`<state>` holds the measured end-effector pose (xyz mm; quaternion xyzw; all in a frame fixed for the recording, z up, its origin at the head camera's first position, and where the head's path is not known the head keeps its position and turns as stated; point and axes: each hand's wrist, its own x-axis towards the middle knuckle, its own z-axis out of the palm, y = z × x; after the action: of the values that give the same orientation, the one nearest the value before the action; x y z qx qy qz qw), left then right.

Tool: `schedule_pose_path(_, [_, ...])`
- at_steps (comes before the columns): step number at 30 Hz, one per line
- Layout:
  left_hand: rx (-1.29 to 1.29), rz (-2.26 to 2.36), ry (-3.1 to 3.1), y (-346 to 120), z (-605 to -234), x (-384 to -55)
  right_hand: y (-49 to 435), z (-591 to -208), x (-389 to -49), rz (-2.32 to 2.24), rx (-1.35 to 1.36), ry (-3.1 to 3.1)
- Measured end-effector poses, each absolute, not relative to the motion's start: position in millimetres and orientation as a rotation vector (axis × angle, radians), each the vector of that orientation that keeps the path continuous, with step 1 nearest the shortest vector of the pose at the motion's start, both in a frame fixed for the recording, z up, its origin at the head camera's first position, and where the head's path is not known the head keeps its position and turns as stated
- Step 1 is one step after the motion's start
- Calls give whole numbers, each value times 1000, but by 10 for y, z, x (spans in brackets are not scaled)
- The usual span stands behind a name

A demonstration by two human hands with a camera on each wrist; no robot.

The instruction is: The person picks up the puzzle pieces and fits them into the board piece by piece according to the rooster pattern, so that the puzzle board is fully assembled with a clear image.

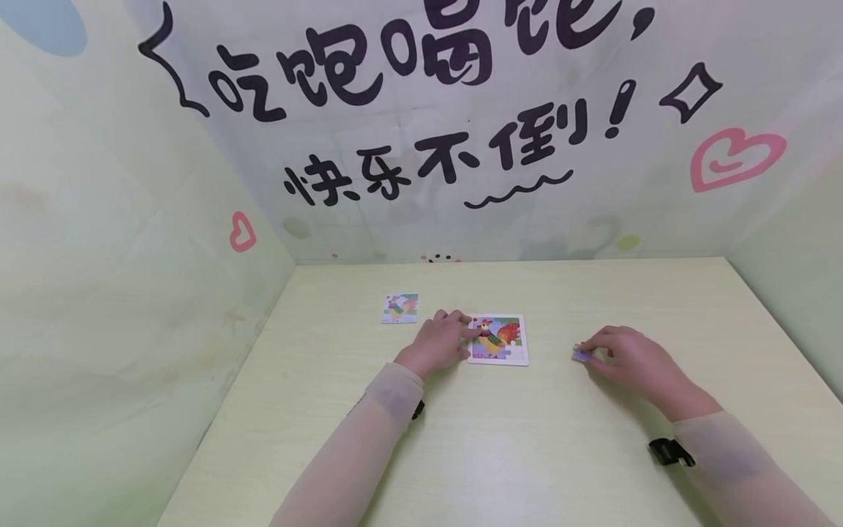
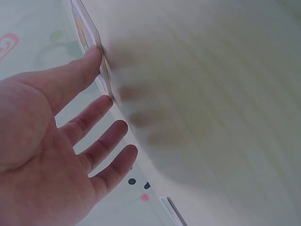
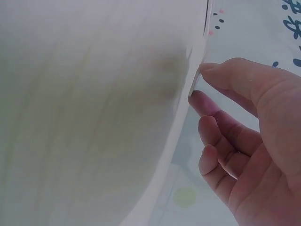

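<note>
A jigsaw puzzle with a rooster picture (image 1: 498,338) lies in a white frame (image 1: 526,344) on the table. White shows at the lower right corner of its picture. My left hand (image 1: 440,341) rests at the frame's left side, with fingers extended and one reaching over the picture. In the left wrist view the thumb (image 2: 82,70) touches the frame's edge. To the right of the puzzle, my right hand (image 1: 628,359) pinches a small, purplish puzzle piece (image 1: 582,354) between thumb and forefinger. The right wrist view shows this piece (image 3: 194,81) edge-on, close over the tabletop.
A small square card (image 1: 400,308) with a similar rooster picture lies left of the puzzle, beyond my left hand. The pale wooden table (image 1: 487,454) meets a printed backdrop (image 1: 421,227) at the back, with light walls on both sides.
</note>
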<state>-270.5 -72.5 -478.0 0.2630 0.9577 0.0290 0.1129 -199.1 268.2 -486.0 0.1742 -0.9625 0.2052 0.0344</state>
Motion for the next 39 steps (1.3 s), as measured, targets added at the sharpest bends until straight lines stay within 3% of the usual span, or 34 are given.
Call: schedule_pose_path(39, [763,122,2807,-714,-4750,-2696,2034,-4906,-2149,608,697,-2936])
